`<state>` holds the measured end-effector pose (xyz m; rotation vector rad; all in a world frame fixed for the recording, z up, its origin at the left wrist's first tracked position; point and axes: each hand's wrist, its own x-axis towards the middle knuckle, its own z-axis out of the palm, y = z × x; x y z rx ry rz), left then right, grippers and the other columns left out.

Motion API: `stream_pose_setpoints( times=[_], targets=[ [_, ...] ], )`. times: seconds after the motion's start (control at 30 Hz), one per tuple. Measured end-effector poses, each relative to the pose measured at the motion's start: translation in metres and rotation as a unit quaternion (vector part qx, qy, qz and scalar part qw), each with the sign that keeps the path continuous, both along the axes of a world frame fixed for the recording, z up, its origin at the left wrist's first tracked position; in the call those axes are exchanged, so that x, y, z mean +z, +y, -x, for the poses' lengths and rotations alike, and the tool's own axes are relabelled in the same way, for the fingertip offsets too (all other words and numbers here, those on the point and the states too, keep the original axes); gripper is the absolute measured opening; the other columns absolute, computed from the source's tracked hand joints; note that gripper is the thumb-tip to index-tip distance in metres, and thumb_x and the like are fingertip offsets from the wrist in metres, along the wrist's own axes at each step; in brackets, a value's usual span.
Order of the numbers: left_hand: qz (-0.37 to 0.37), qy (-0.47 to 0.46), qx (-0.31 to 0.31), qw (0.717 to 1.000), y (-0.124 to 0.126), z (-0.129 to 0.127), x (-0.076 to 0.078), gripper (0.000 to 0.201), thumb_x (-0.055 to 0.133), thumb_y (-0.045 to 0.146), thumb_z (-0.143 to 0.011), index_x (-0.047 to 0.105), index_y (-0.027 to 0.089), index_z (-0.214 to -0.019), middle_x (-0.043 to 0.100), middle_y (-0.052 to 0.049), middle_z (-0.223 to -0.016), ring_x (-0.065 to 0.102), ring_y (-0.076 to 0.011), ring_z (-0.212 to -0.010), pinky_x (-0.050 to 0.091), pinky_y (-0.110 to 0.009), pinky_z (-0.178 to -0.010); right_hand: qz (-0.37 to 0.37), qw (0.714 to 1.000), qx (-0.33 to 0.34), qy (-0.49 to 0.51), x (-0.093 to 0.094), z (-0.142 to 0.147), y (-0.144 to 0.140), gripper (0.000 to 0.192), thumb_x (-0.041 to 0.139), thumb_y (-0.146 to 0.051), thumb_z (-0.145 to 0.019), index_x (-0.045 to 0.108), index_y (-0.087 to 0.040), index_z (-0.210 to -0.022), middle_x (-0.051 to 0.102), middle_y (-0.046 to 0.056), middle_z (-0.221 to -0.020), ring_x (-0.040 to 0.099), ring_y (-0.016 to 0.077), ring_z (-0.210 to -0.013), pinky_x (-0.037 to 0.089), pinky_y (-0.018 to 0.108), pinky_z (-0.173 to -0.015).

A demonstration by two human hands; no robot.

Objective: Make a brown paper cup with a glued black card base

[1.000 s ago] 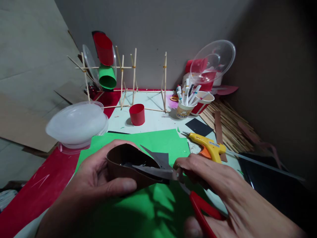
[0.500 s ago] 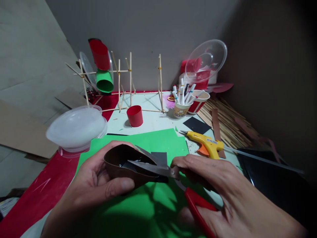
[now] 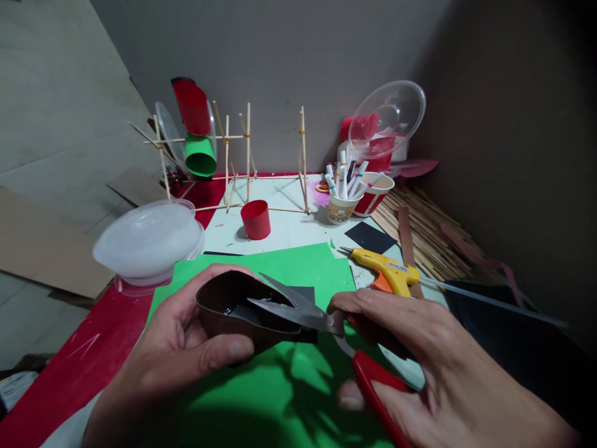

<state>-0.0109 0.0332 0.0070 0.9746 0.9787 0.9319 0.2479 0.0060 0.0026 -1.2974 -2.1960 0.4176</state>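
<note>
My left hand (image 3: 177, 348) grips a squeezed brown paper cylinder (image 3: 233, 308) with black paper at its end, held low over a green paper sheet (image 3: 280, 386). My right hand (image 3: 433, 367) holds red-handled scissors (image 3: 326, 336). Their two blades are apart and sit at the cylinder's open rim, pointing left over the black paper.
A yellow glue gun (image 3: 387, 274) lies right of the green sheet. Behind stand a red paper cup (image 3: 255, 219), a skewer frame (image 3: 247, 162) with red and green cups, marker cups (image 3: 345, 196), stacked clear lids (image 3: 149, 239), a clear bowl (image 3: 387, 118) and bamboo sticks (image 3: 420, 230).
The scissor blades have spread wider at the cylinder's rim. Both hands stay in about the same place; the view has shifted slightly.
</note>
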Motion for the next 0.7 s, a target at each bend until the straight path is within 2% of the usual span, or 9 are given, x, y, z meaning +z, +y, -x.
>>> stream_pose_setpoints(
  times=[0.1,0.2,0.4,0.53,0.63,0.7],
  targets=[
    [-0.014,0.026,-0.005,1.000,0.000,0.000,0.001,0.043,0.091,0.028,-0.064,0.075,0.031,-0.103,0.078,0.000,-0.105,0.072,-0.0229,-0.100,0.057,-0.022,-0.080,0.004,1.000,-0.003,0.006,0.003,0.001,0.001,0.040,0.076,-0.018,-0.069,0.066,-0.030,-0.106,0.079,0.001,-0.110,0.077,0.0257,-0.092,0.059,0.027,-0.060],
    [-0.015,0.041,-0.014,0.999,-0.002,0.001,0.001,0.043,0.090,0.033,-0.065,0.074,0.030,-0.105,0.078,-0.003,-0.109,0.072,-0.0259,-0.105,0.058,-0.023,-0.081,0.006,1.000,0.000,0.004,0.004,0.002,0.001,0.039,0.073,-0.016,-0.069,0.066,-0.030,-0.104,0.079,0.001,-0.109,0.076,0.0254,-0.092,0.059,0.029,-0.063],
    [-0.014,0.046,0.018,0.999,-0.005,-0.003,0.002,0.044,0.093,0.027,-0.062,0.075,0.032,-0.102,0.077,0.003,-0.098,0.074,-0.0197,-0.089,0.058,-0.018,-0.074,0.013,1.000,-0.002,0.003,0.004,0.003,0.000,0.036,0.072,-0.015,-0.070,0.068,-0.029,-0.103,0.079,0.001,-0.110,0.076,0.0258,-0.094,0.060,0.028,-0.062],
    [-0.028,0.054,0.043,0.997,-0.007,-0.009,0.006,0.042,0.095,0.027,-0.061,0.076,0.033,-0.098,0.077,0.006,-0.096,0.075,-0.0167,-0.089,0.057,-0.014,-0.075,0.017,1.000,0.013,0.010,0.005,0.003,-0.001,0.033,0.071,-0.015,-0.072,0.068,-0.028,-0.103,0.079,-0.001,-0.109,0.077,0.0227,-0.090,0.058,0.025,-0.059],
    [-0.012,0.047,0.050,0.998,-0.006,-0.007,0.002,0.045,0.095,0.027,-0.060,0.076,0.034,-0.100,0.077,0.006,-0.101,0.075,-0.0159,-0.090,0.058,-0.014,-0.076,0.013,1.000,0.025,0.010,0.007,0.004,0.000,0.029,0.070,-0.014,-0.073,0.067,-0.026,-0.100,0.080,-0.001,-0.106,0.077,0.0207,-0.087,0.056,0.023,-0.058],
    [-0.027,0.038,0.032,0.998,-0.004,-0.003,-0.003,0.046,0.095,0.025,-0.061,0.075,0.034,-0.102,0.077,0.006,-0.101,0.076,-0.0156,-0.092,0.058,-0.014,-0.078,0.006,0.999,0.029,0.012,0.007,0.004,0.000,0.027,0.070,-0.013,-0.074,0.066,-0.025,-0.098,0.080,-0.002,-0.103,0.077,0.0186,-0.083,0.056,0.022,-0.059]
  ],
)
